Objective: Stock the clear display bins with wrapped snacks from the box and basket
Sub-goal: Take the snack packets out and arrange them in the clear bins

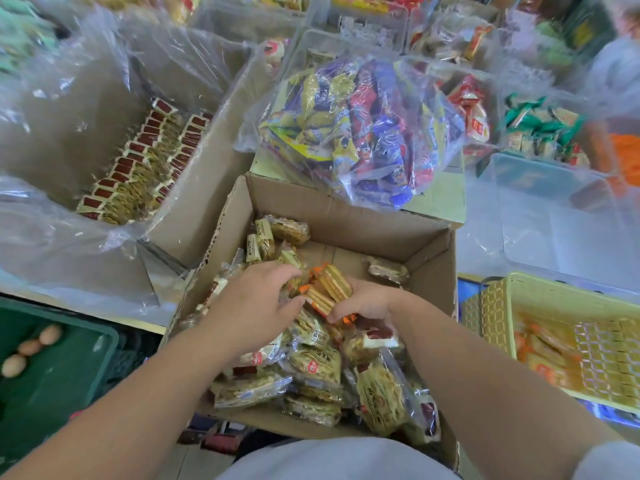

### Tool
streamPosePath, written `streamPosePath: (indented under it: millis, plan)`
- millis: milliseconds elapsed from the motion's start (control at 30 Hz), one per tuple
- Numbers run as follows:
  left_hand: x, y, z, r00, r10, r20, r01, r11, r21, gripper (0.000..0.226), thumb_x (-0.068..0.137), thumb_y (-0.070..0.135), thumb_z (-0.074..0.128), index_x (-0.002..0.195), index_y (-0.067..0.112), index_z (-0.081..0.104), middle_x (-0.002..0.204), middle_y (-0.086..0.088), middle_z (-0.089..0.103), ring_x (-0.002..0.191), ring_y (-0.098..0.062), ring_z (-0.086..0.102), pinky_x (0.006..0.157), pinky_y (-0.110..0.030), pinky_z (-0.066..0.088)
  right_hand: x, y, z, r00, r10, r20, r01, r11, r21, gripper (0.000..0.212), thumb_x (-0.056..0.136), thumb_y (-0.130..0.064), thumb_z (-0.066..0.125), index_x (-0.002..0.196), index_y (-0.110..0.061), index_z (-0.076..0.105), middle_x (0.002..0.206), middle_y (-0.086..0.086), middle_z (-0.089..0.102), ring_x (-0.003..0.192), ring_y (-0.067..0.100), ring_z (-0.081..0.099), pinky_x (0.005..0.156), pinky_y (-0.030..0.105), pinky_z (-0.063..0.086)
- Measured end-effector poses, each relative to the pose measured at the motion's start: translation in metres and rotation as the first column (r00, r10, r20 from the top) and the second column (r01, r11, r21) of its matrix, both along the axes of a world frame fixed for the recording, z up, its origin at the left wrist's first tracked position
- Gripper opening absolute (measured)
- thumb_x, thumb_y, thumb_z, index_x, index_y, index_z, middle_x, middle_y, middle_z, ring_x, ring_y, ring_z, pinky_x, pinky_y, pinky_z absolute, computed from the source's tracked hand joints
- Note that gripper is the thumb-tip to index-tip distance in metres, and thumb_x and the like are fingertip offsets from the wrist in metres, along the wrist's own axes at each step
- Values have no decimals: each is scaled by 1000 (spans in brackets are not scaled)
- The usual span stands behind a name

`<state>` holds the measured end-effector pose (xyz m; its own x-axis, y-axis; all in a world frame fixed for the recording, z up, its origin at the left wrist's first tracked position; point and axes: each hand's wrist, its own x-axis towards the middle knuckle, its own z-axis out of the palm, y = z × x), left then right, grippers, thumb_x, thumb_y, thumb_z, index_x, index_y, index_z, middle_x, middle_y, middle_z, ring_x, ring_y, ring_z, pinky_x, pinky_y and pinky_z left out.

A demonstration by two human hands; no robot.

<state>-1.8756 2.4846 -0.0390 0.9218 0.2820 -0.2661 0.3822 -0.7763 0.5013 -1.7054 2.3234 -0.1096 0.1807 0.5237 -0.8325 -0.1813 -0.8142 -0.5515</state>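
An open cardboard box (349,223) sits in front of me, its near half heaped with wrapped snacks (311,367). Both hands are inside it. My right hand (367,301) grips a small stack of orange-wrapped wafers (329,289). My left hand (256,303) lies over the pile with its fingers curled against the same wafers and the packets beneath. A yellow basket (491,306) with orange packets stands at the right. A clear bin (554,237) sits behind the basket, and more clear bins (370,26) line the far side.
A big plastic-lined carton (221,188) at the left holds rows of red-labelled snacks. A clear bag of blue and yellow packets (363,133) rests behind the box. A green crate (69,362) with eggs sits at the lower left.
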Motion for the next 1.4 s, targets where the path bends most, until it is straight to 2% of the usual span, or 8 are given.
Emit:
streamPosePath:
  millis: [300, 400, 600, 867, 967, 1100, 1300, 1400]
  plan:
    - [75, 11, -18, 830, -240, -504, 302, 953, 42, 55, 92, 45, 66, 137, 19, 49, 127, 0, 60, 93, -18, 57, 65, -29, 45, -18, -42, -4, 816, -496, -298, 562, 801, 206, 76, 58, -14, 83, 129, -22, 57, 124, 14, 69, 117, 34, 65, 94, 59, 55]
    - [92, 7, -20, 743, -286, -605, 331, 943, -38, 102, 60, 76, 81, 138, 18, 50, 123, -1, 63, 98, -22, 69, 80, -40, 61, -22, -52, 0, 727, -588, -355, 676, 704, 216, 68, 67, -15, 79, 131, -19, 55, 120, 15, 72, 115, 37, 66, 92, 67, 52]
    - [110, -35, -35, 724, -423, -545, 594, 784, 181, 119, 41, 93, 70, 135, 20, 57, 128, -7, 55, 122, -31, 50, 104, -46, 43, -32, -60, 1, 620, -672, -404, 779, 587, 219, 70, 72, -15, 77, 136, -22, 51, 126, 17, 68, 118, 39, 63, 98, 67, 49]
    - [112, -36, -58, 918, -310, -248, 272, 946, -174, 79, 73, 35, 88, 142, 25, 51, 127, 1, 67, 114, -24, 65, 84, -28, 50, -37, -64, 7, 519, -737, -433, 855, 449, 260, 82, 66, -19, 81, 141, -19, 48, 128, 15, 67, 116, 34, 66, 107, 60, 46]
    - [117, -29, -61, 912, -323, -253, 304, 946, -111, 47, 87, 24, 77, 131, 22, 62, 115, -2, 69, 108, -27, 67, 69, -25, 40, -33, -65, 16, 408, -817, -407, 912, 339, 233, 69, 74, -19, 78, 138, -19, 51, 126, 16, 66, 110, 33, 67, 98, 58, 53]
    - [129, -28, -62, 835, -374, -404, 418, 908, 25, 43, 94, 22, 65, 137, 24, 61, 132, -6, 66, 114, -28, 63, 85, -30, 48, -24, -68, 36, 145, -907, -396, 981, 82, 173, 57, 81, -22, 79, 132, -13, 56, 118, 16, 68, 103, 30, 68, 92, 49, 58]
    - [146, -28, -74, 691, -345, -635, 557, 814, 164, 44, 94, 32, 53, 132, 13, 65, 135, -12, 66, 119, -32, 64, 93, -36, 54, -22, -83, 75, 556, -831, -5, 749, 499, 436, 68, 63, -32, 82, 126, -31, 54, 112, 0, 72, 95, 17, 74, 74, 33, 61]
    - [144, -31, -80, 650, -418, -635, 643, 748, 165, 58, 94, 60, 46, 135, 23, 64, 140, -8, 64, 124, -32, 61, 100, -39, 51, -25, -101, 79, 545, -773, 325, 623, 633, 460, 67, 68, -31, 78, 129, -42, 51, 96, -14, 73, 79, 6, 72, 63, 24, 57]
